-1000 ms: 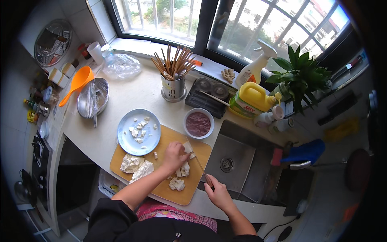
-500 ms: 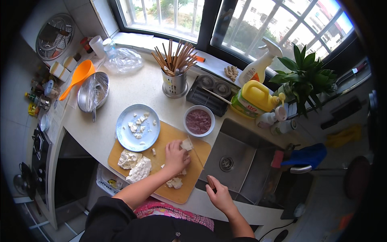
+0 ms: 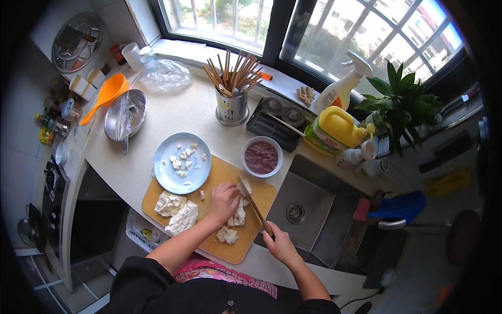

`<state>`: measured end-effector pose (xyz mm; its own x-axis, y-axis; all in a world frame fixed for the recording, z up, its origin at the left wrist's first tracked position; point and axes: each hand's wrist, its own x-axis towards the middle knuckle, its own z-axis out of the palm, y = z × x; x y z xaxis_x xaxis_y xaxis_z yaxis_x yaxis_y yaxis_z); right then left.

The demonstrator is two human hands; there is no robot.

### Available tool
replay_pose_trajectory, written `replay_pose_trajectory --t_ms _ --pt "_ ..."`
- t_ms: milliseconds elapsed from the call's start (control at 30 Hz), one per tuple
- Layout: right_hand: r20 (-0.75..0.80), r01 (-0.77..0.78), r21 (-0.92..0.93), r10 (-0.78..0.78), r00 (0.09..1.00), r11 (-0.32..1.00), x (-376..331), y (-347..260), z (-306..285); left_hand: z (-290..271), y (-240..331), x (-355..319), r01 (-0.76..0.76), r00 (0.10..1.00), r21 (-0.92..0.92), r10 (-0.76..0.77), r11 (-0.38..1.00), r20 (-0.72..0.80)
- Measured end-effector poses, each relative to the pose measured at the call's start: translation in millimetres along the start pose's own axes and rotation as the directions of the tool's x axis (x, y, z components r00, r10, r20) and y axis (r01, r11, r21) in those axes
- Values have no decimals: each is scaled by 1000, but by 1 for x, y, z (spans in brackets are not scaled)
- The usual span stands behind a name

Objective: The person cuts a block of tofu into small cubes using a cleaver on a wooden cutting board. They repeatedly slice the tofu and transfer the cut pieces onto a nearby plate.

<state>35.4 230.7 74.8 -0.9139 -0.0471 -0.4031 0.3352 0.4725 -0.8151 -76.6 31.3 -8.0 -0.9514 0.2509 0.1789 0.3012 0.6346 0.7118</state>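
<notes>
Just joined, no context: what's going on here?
A person's right hand grips a brown-handled metal knife, its blade at crumbly white pieces on a tan rectangular cutting board. The left hand is curled beside those pieces; contact is unclear. Two larger rough white chunks lie on the board's left part, and a round pale-blue plate of white bits overlaps its far-left corner.

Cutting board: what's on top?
White crumbly chunks, a small white bit, part of a blue plate; knife and left hand on or over it. Board surface under hand, plate and chunks is covered.
</notes>
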Motion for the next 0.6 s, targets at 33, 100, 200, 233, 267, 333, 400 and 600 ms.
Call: replay_pose_trajectory --t_ms 33,100,200,233,267,333,400,600 --pt "-23 41 -13 -41 999 999 -2 -2 -1 -7 4 0 12 1000 26 -11 1000 -22" --pt "-70 108 -39 -111 991 993 -17 -3 -2 -25 12 -5 37 998 72 -33 997 -54" --pt "-154 194 -122 -211 965 973 -28 0 -3 -41 5 -19 12 995 165 4 986 -96" --pt "-154 186 -149 -209 966 971 -28 3 -3 -42 4 -23 6 995 199 13 980 -96" --pt "-155 178 -175 -206 966 968 -26 7 -3 -41 2 -27 0 995 233 22 972 -94" --pt "-147 162 -242 -202 968 957 -20 16 0 -41 2 -29 25 997 266 -5 964 -74" --pt "-131 148 -322 -199 971 935 -14 23 4 -42 3 -28 83 996 264 -76 961 -37" --pt "-72 224 -308 -257 964 925 -21 30 12 -27 -23 -37 62 997 8 -62 998 -46"
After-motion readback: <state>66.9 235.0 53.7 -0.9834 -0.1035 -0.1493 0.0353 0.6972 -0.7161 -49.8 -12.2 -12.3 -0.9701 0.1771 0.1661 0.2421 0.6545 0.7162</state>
